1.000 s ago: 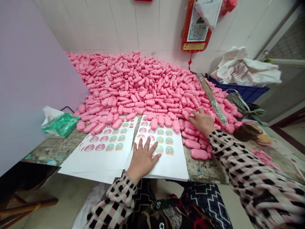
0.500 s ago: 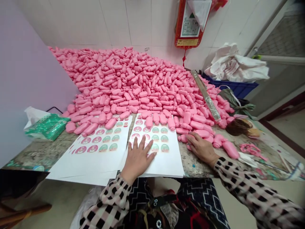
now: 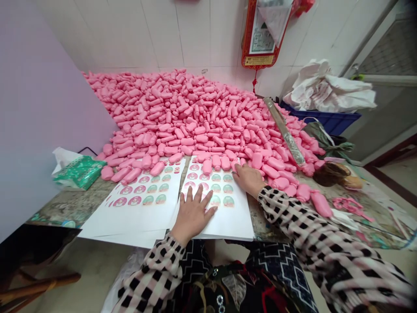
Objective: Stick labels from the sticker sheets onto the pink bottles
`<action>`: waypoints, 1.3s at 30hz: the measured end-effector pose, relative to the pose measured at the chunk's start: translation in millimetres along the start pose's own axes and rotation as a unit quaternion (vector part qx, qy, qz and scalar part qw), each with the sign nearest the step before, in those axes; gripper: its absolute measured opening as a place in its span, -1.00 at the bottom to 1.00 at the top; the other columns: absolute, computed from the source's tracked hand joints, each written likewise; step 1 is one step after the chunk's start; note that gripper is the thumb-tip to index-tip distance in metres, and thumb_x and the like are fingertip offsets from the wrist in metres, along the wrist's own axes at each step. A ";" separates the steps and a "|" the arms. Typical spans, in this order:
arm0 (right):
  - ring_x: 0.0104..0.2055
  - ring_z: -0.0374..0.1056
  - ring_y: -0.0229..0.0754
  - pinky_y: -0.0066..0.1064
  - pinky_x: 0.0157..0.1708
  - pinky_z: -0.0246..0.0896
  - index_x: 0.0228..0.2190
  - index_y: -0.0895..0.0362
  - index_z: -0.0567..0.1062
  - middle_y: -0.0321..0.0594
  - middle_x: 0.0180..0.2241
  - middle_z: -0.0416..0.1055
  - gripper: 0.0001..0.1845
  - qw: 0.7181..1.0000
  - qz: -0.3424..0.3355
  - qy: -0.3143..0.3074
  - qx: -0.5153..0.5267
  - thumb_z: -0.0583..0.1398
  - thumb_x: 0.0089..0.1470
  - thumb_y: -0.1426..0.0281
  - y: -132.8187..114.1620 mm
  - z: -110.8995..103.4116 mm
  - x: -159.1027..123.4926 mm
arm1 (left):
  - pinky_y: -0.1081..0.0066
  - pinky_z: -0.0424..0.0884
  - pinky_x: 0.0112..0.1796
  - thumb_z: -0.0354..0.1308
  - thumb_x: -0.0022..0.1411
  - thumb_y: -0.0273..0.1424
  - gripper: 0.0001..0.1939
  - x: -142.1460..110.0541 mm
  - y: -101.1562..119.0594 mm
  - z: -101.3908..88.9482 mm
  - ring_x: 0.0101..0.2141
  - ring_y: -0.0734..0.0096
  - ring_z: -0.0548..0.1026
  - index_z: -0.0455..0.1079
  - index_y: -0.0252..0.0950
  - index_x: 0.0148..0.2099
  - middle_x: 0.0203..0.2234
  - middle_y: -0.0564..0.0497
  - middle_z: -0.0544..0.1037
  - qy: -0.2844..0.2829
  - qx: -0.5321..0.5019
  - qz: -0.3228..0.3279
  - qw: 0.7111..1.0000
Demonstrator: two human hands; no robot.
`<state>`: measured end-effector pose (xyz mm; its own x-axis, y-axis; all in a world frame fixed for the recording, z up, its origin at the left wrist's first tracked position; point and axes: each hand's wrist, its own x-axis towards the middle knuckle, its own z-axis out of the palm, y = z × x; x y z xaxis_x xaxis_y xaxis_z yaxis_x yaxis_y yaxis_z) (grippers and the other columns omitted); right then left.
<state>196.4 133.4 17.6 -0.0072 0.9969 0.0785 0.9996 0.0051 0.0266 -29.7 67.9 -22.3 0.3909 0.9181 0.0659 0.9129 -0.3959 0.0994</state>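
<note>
My left hand point(image 3: 193, 216) lies flat with its fingers spread on a white sheet of stickers point(image 3: 233, 224), which carries rows of round pink and half-round green prints. Along the top of that sheet lie several small pink plastic bottles point(image 3: 216, 162). My right hand point(image 3: 250, 179) reaches over the sheet's right edge, palm down, its fingers stretched towards the bottles. Its fingertips touch or nearly touch one pink bottle point(image 3: 234, 164); no grip shows. To the left, a second stack of sticker sheets point(image 3: 130, 221) is spread out, slightly overlapping.
A large heap of pink bottles point(image 3: 182, 108) fills the table's back. A flat wrapped bar point(image 3: 286, 134) rests on its right side. Around are a green tissue pack point(image 3: 80, 172), a brown brush-like object point(image 3: 329, 173), pink scissors point(image 3: 352, 205) and a blue crate point(image 3: 335, 123).
My right hand has moved left and away from me, from the bottles right of the sheet to its upper right edge. My left hand stays on the sheet. The view has shifted slightly.
</note>
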 end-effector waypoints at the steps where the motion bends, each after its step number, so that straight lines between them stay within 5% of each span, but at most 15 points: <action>1: -0.22 0.36 -0.04 -0.34 -0.37 0.15 -0.04 0.12 0.32 -0.04 -0.19 0.38 -0.62 1.000 -0.001 -0.005 0.000 -0.03 0.16 0.24 0.2 0.6 0.2 | -0.13 -0.17 0.11 -0.34 0.23 0.05 -0.38 -0.2 0.3 -0.2 0.24 -0.13 -0.14 -0.04 0.03 0.28 0.29 0.02 -0.04 -0.001 -0.001 0.002 1.000; 8: -0.11 0.32 -0.11 -0.40 -0.26 0.16 -0.03 0.07 0.37 -0.11 -0.10 0.39 -0.64 0.996 -0.053 -0.009 0.067 0.04 0.14 0.30 22.3 -6.7 -29.8 | -0.08 -0.22 0.15 -0.33 0.26 0.02 -0.30 3.6 -4.0 2.6 0.26 0.01 -0.21 -0.14 -0.24 0.33 0.29 -0.08 -0.12 -0.032 -0.032 0.001 0.999; 13: -0.12 0.33 -0.18 -0.40 -0.19 0.19 -0.03 0.07 0.40 -0.18 -0.10 0.41 -0.63 0.942 -0.219 -0.014 0.255 0.08 0.10 0.39 17.5 -28.9 -63.2 | 0.08 -0.15 0.18 -0.30 0.32 -0.12 -0.43 1.9 -3.0 -27.4 0.25 0.21 -0.10 -0.02 -0.23 0.29 0.26 -0.04 0.04 0.025 -0.269 -0.053 0.961; 15: -0.14 0.33 -0.22 -0.41 -0.19 0.20 -0.03 0.05 0.40 -0.20 -0.14 0.42 -0.64 0.904 -0.304 -0.040 0.296 0.07 0.11 0.42 9.1 -45.2 -80.2 | 0.16 0.04 0.14 -0.23 0.30 -0.10 -0.45 -6.7 1.3 -47.4 0.19 0.22 0.12 0.14 -0.24 0.22 0.19 -0.07 0.21 0.014 -0.429 -0.077 0.900; 17: -0.17 0.33 -0.25 -0.42 -0.20 0.19 -0.01 -0.01 0.39 -0.24 -0.16 0.42 -0.62 0.875 -0.371 -0.073 0.303 0.05 0.13 0.44 -1.1 -62.5 -97.4 | 0.20 0.27 0.00 -0.10 0.25 -0.09 -0.49 -20.2 6.2 -60.8 -0.01 0.23 0.39 0.30 -0.30 0.09 0.02 -0.14 0.43 -0.117 -0.578 -0.073 0.804; 21: -0.19 0.33 -0.29 -0.45 -0.21 0.19 -0.04 -0.08 0.41 -0.30 -0.17 0.41 -0.60 0.824 -0.434 -0.142 0.335 0.04 0.13 0.50 -21.0 -77.8 -123.6 | 0.27 0.44 -0.33 0.08 0.14 -0.12 -0.53 -55.3 12.3 -54.1 -0.36 0.27 0.54 0.33 -0.38 -0.05 -0.26 -0.20 0.55 -0.434 -0.734 -0.017 0.522; 23: -0.18 0.32 -0.30 -0.46 -0.20 0.19 -0.07 -0.04 0.43 -0.29 -0.18 0.39 -0.67 0.798 -0.431 -0.167 0.387 0.07 0.14 0.44 -29.4 -68.6 -130.6 | 0.29 0.45 -0.39 0.17 0.05 -0.16 -0.54 -72.2 13.6 -42.6 -0.39 0.24 0.55 0.29 -0.38 -0.09 -0.30 -0.19 0.54 -0.479 -0.765 -0.013 0.430; 24: -0.18 0.32 -0.30 -0.46 -0.19 0.20 -0.06 -0.02 0.42 -0.27 -0.18 0.39 -0.68 0.792 -0.412 -0.170 0.417 0.10 0.13 0.39 -33.3 -60.2 -132.6 | 0.29 0.44 -0.41 0.21 -0.01 -0.20 -0.55 -79.5 14.1 -38.1 -0.41 0.24 0.55 0.28 -0.37 -0.12 -0.32 -0.18 0.54 -0.477 -0.775 -0.018 0.415; 26: -0.17 0.31 -0.28 -0.46 -0.19 0.21 -0.02 0.01 0.38 -0.24 -0.18 0.37 -0.64 0.809 -0.332 -0.148 0.462 0.11 0.13 0.28 -40.5 -39.0 -133.6 | 0.35 0.42 -0.46 0.24 -0.06 -0.29 -0.61 -90.6 14.4 -33.8 -0.49 0.32 0.53 0.24 -0.33 -0.19 -0.36 -0.12 0.54 -0.435 -0.775 -0.044 0.457; 27: -0.17 0.31 -0.27 -0.44 -0.20 0.21 -0.01 0.02 0.37 -0.23 -0.19 0.36 -0.63 0.831 -0.274 -0.127 0.468 0.09 0.14 0.25 -43.9 -28.0 -132.7 | 0.39 0.40 -0.49 0.24 -0.06 -0.32 -0.64 -94.2 14.2 -34.1 -0.53 0.39 0.50 0.23 -0.31 -0.21 -0.39 -0.06 0.53 -0.390 -0.760 -0.063 0.516; 30: -0.20 0.31 -0.23 -0.40 -0.20 0.18 -0.07 0.04 0.42 -0.21 -0.23 0.37 -0.67 0.904 -0.133 -0.067 0.401 -0.01 0.20 0.27 -53.8 -1.9 -126.1 | 0.40 0.38 -0.41 0.18 0.05 -0.35 -0.80 -98.0 12.1 -39.0 -0.48 0.45 0.45 0.26 -0.27 -0.27 -0.44 0.05 0.48 -0.187 -0.589 -0.090 0.781; 32: -0.20 0.32 -0.19 -0.39 -0.23 0.16 -0.06 0.04 0.40 -0.21 -0.24 0.38 -0.67 0.939 -0.099 -0.041 0.327 -0.01 0.20 0.30 -60.6 6.5 -120.6 | 0.30 0.38 -0.21 0.06 0.15 -0.35 -0.87 -96.9 10.9 -40.1 -0.26 0.34 0.46 0.33 -0.25 -0.23 -0.29 0.00 0.48 -0.058 -0.409 -0.055 0.909; 35: -0.24 0.34 -0.17 -0.40 -0.34 0.12 -0.04 0.04 0.34 -0.21 -0.23 0.39 -0.68 0.970 -0.092 -0.010 0.226 -0.03 0.21 0.32 -70.4 9.8 -114.8 | 0.21 0.29 -0.04 -0.05 0.22 -0.41 -0.66 -94.3 12.9 -33.8 0.01 0.22 0.35 0.29 -0.20 0.04 0.10 -0.10 0.29 0.003 -0.219 0.002 0.976; 39: -0.34 0.32 -0.21 -0.42 -0.46 0.01 -0.19 0.04 0.37 -0.21 -0.25 0.35 -0.73 0.986 -0.103 -0.004 0.134 -0.09 0.24 0.31 -78.5 12.4 -112.1 | 0.22 0.35 -0.11 0.01 0.19 -0.43 -0.51 -92.1 20.7 -20.7 -0.03 0.15 0.40 0.17 -0.13 0.18 0.26 -0.16 -0.01 -0.037 -0.112 0.016 0.993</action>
<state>119.0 22.2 -5.6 -0.2108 0.9733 0.0906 0.9480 0.2262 -0.2239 -49.2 -25.3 -5.8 0.4349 0.9005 0.0005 0.8538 -0.4125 0.3177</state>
